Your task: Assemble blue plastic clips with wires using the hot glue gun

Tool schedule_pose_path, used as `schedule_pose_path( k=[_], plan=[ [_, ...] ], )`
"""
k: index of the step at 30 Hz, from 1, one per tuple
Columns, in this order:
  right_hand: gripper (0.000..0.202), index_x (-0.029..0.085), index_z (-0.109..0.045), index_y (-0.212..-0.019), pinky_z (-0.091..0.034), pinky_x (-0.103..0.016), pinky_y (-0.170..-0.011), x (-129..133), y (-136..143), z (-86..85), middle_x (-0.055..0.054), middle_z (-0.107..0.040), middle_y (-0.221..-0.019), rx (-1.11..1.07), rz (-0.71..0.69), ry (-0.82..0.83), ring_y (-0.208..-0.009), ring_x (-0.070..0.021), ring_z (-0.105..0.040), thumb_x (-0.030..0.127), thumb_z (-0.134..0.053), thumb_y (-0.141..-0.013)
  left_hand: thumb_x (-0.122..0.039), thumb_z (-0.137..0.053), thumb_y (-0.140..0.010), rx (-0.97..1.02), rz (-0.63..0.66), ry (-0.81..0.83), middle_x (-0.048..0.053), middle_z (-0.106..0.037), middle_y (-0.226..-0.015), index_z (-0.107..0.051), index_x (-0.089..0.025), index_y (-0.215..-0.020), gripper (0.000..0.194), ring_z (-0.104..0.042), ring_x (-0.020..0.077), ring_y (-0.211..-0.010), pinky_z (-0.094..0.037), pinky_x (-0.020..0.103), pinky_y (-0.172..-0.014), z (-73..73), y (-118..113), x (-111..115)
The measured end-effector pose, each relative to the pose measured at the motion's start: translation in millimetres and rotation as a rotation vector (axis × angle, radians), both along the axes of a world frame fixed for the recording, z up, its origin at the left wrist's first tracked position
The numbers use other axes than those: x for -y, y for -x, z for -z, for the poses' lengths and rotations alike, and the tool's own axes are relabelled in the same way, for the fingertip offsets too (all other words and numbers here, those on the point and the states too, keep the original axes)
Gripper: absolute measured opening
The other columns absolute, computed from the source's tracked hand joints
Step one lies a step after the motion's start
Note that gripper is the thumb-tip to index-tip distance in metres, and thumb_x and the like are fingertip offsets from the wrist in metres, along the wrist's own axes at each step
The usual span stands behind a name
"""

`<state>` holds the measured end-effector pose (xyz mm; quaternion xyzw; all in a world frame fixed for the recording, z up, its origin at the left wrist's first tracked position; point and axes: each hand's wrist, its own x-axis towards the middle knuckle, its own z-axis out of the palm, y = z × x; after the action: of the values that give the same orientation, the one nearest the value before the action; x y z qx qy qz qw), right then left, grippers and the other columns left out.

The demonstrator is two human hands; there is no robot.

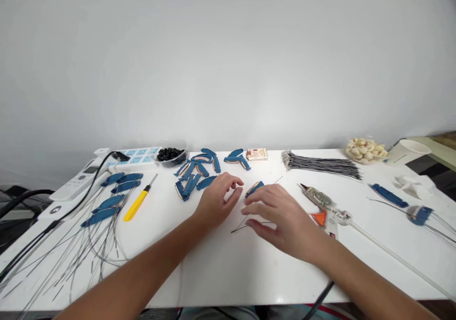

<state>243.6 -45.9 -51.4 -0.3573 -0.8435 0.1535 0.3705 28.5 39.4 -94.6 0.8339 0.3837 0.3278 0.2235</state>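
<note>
My left hand (221, 197) is over the middle of the white table, fingers loosely bent, thumb apart from them and nothing between. To its right, my right hand (276, 213) reaches in with spread fingers and an empty grasp. Just beyond its fingertips lies a curved blue plastic piece (254, 188) with a tan face, partly hidden by that hand. A thin dark wire (239, 229) runs along the table under the right hand. Several similar blue pieces (192, 184) are heaped past my left hand, and a few more (234, 157) sit farther back.
At left are a yellow-handled screwdriver (137, 205), wired blue pieces (105, 215), a power strip (76, 184) and a tub of black parts (171, 155). At right lie a glue gun (322, 208), a wire bundle (324, 164), a bowl of pale pieces (366, 150) and a paper cup (408, 152).
</note>
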Motion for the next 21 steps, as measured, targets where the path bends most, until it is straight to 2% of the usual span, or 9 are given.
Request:
schedule_pose_path(
  k=[2,3,6,7,10,12,14,16,21],
  plan=[
    [0.011,0.022,-0.072,-0.103,-0.049,-0.034,-0.081,18,-18,-10.0,-0.004,-0.075,-0.095,-0.074,0.163,0.078,-0.088,-0.0197,-0.066,0.023,-0.06,-0.104,-0.03,-0.055,-0.105,-0.034,0.046,0.003,0.004,-0.066,-0.101,-0.068,-0.024,-0.117,0.019,-0.061,0.0211,-0.099,-0.047,0.034,-0.087,1.1,-1,-1],
    [0.018,0.022,-0.07,-0.094,-0.047,-0.031,-0.071,29,-28,-10.6,-0.002,-0.07,-0.083,-0.099,0.252,0.172,-0.077,-0.0181,-0.063,0.028,-0.058,-0.106,-0.03,-0.056,-0.104,-0.051,0.069,0.009,0.004,-0.067,-0.105,-0.068,-0.025,-0.121,0.021,-0.062,0.0217,-0.103,-0.047,0.035,-0.091,1.5,-2,-1],
    [0.051,0.022,-0.054,-0.066,-0.041,-0.029,-0.057,60,-65,5.5,0.002,-0.052,-0.058,-0.048,0.527,0.549,-0.057,-0.0162,-0.052,0.049,-0.046,-0.109,-0.034,-0.057,-0.104,-0.107,0.11,0.046,0.003,-0.07,-0.109,-0.069,-0.028,-0.123,0.024,-0.063,0.0224,-0.107,-0.047,0.036,-0.094,2.3,-4,-2],
    [0.056,0.022,-0.052,-0.063,-0.04,-0.029,-0.056,69,-76,14.3,0.002,-0.048,-0.055,-0.029,0.629,0.618,-0.055,-0.0167,-0.05,0.056,-0.043,-0.108,-0.036,-0.058,-0.104,-0.125,0.104,0.062,0.003,-0.071,-0.107,-0.07,-0.027,-0.121,0.023,-0.064,0.0225,-0.104,-0.047,0.036,-0.092,2.5,-5,-2],
    [0.061,0.023,-0.054,-0.061,-0.039,-0.03,-0.053,88,-100,35.3,0.0,-0.052,-0.052,0.101,0.901,0.629,-0.055,-0.0196,-0.053,0.07,-0.045,-0.099,-0.045,-0.059,-0.101,-0.172,0.035,0.104,0.004,-0.07,-0.102,-0.069,-0.024,-0.116,0.027,-0.063,0.0227,-0.093,-0.046,0.035,-0.082,1.9,-8,-2],
    [0.065,0.024,-0.053,-0.058,-0.037,-0.03,-0.052,91,-105,38.8,-0.001,-0.055,-0.05,0.218,1.045,0.66,-0.054,-0.0211,-0.056,0.077,-0.046,-0.095,-0.049,-0.059,-0.1,-0.201,-0.018,0.123,0.004,-0.069,-0.101,-0.068,-0.023,-0.117,0.033,-0.062,0.0228,-0.089,-0.044,0.035,-0.078,-0.2,-13,-1],
    [0.066,0.025,-0.054,-0.058,-0.038,-0.031,-0.053,87,-103,35.0,-0.002,-0.061,-0.053,0.304,1.118,0.721,-0.055,-0.0237,-0.059,0.082,-0.048,-0.091,-0.052,-0.059,-0.098,-0.231,-0.055,0.14,0.004,-0.068,-0.098,-0.069,-0.023,-0.116,0.035,-0.062,0.0228,-0.087,-0.041,0.033,-0.074,-4.3,-20,-2],
    [0.065,0.026,-0.054,-0.058,-0.038,-0.032,-0.053,77,-98,28.6,-0.005,-0.067,-0.058,0.333,1.129,0.754,-0.057,-0.0264,-0.062,0.084,-0.051,-0.087,-0.054,-0.064,-0.093,-0.26,-0.072,0.165,0.003,-0.066,-0.093,-0.07,-0.024,-0.113,0.037,-0.061,0.0223,-0.083,-0.037,0.032,-0.07,-9.8,-28,-6],
    [0.056,0.027,-0.051,-0.056,-0.034,-0.034,-0.054,48,-94,22.8,-0.008,-0.068,-0.062,0.207,1.113,0.703,-0.058,-0.0277,-0.059,0.075,-0.063,-0.083,-0.046,-0.076,-0.08,-0.27,-0.052,0.275,-0.001,-0.065,-0.081,-0.071,-0.025,-0.098,0.029,-0.056,0.0189,-0.068,-0.028,0.029,-0.061,-21.4,-44,-23]
  ],
)
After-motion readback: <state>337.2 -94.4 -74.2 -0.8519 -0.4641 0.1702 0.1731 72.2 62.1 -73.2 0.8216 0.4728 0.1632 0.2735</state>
